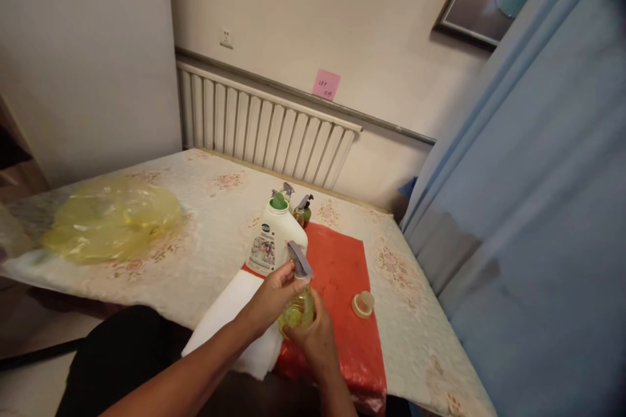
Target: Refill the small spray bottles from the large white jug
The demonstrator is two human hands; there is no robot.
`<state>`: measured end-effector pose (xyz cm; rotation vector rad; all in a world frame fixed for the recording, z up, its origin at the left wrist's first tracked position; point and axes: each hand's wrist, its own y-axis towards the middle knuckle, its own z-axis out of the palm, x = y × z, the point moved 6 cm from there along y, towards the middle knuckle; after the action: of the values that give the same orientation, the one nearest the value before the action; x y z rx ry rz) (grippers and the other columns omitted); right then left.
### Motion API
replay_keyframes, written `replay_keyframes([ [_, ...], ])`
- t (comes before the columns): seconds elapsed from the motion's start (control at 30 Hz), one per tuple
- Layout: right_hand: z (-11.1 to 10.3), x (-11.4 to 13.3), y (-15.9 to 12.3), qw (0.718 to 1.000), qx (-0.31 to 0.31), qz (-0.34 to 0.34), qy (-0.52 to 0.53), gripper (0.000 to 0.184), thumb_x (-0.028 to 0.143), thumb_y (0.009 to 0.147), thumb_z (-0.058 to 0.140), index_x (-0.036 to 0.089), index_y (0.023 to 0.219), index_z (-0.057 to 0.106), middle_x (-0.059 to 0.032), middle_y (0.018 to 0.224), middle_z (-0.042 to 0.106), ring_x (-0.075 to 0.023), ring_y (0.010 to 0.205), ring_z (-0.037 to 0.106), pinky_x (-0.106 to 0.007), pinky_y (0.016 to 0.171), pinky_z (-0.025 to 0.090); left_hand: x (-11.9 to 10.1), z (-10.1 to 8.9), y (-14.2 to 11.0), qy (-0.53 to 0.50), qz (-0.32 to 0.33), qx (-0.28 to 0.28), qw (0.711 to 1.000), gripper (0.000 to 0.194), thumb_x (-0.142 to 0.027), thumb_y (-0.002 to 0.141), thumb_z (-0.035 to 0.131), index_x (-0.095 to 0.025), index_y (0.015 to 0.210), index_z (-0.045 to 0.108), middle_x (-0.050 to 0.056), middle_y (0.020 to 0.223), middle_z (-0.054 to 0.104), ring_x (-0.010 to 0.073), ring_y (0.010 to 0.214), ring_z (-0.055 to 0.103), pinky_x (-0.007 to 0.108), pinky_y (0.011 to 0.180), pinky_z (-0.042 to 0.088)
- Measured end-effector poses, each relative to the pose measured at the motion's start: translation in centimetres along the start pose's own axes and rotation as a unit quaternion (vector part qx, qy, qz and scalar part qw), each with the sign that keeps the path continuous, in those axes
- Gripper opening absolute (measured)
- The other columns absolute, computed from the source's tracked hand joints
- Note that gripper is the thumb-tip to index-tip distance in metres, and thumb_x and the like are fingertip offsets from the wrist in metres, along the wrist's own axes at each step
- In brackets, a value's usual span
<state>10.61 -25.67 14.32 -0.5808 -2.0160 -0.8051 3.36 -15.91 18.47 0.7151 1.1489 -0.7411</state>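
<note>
A clear spray bottle (302, 311) with yellowish liquid and a grey trigger head stands upright between my hands, above the red plastic sheet (342, 267). My left hand (274, 296) is closed at the bottle's neck, just under the trigger head. Around the bottle's lower body wraps my right hand (317, 335). Right behind is a white jug (293, 232) with a picture label and something green at its mouth. A pale cap (362, 304) lies on the red sheet to the right. White cloth (229, 313) lies to the left, partly under my left forearm.
More spray bottles (302, 212) with grey heads stand behind the jug. A crumpled yellow plastic bag (117, 218) spreads over the left of the flowered tablecloth (220, 228). A radiator (264, 127) runs along the back wall, and a blue curtain (528, 163) hangs at the right.
</note>
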Motion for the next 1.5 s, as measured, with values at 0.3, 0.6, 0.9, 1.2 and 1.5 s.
replay_keyframes([
  [0.3,0.1,0.4,-0.3,0.999,0.018,0.026,-0.017,0.038,0.023,0.060,0.069,0.021,0.097,0.064,-0.0014,0.083,0.072,-0.0212,0.074,0.068,-0.029,0.069,0.055,-4.6,-0.3,0.1,0.030,0.050,-0.018,0.998,0.042,-0.049,0.076,0.076,-0.018,0.103,0.067,0.006,0.097,0.072,0.0198,0.090,0.065,0.030,0.081,0.051],
  [0.6,-0.4,0.9,-0.2,0.998,0.010,0.044,-0.041,0.031,0.024,0.059,0.068,0.021,0.090,0.065,-0.0017,0.080,0.072,-0.0210,0.075,0.068,-0.028,0.072,0.054,-4.7,-0.7,0.8,0.051,0.036,0.012,0.998,0.036,-0.048,0.084,0.068,-0.018,0.101,0.060,0.003,0.086,0.067,0.0172,0.078,0.067,0.028,0.067,0.055],
  [0.9,-0.2,0.9,-0.1,0.998,0.023,0.038,-0.033,0.036,0.023,0.060,0.067,0.022,0.096,0.068,-0.0018,0.084,0.074,-0.0215,0.076,0.070,-0.028,0.071,0.056,-4.2,-1.6,0.6,0.045,0.033,0.037,0.998,0.035,-0.045,0.084,0.070,-0.016,0.102,0.062,0.002,0.085,0.068,0.0153,0.073,0.067,0.029,0.072,0.056],
  [1.2,0.0,-1.6,0.4,0.995,0.029,0.068,-0.063,0.040,0.022,0.054,0.072,0.022,0.094,0.070,-0.0052,0.090,0.076,-0.0261,0.081,0.072,-0.031,0.074,0.059,-4.3,-9.9,1.6,-0.248,0.073,-0.116,0.959,0.032,-0.027,0.087,0.072,-0.015,0.114,0.059,0.006,0.088,0.073,0.0181,0.084,0.072,0.025,0.071,0.059],
  [1.5,-2.4,-4.3,6.7,0.985,-0.109,-0.005,-0.135,0.060,0.027,0.053,0.077,0.020,0.112,0.070,-0.0117,0.109,0.074,-0.0345,0.099,0.070,-0.048,0.087,0.058,4.0,-16.4,3.5,-0.328,0.000,-0.040,0.944,0.035,-0.030,0.085,0.075,-0.021,0.116,0.060,0.005,0.094,0.073,0.0184,0.087,0.071,0.029,0.077,0.058],
])
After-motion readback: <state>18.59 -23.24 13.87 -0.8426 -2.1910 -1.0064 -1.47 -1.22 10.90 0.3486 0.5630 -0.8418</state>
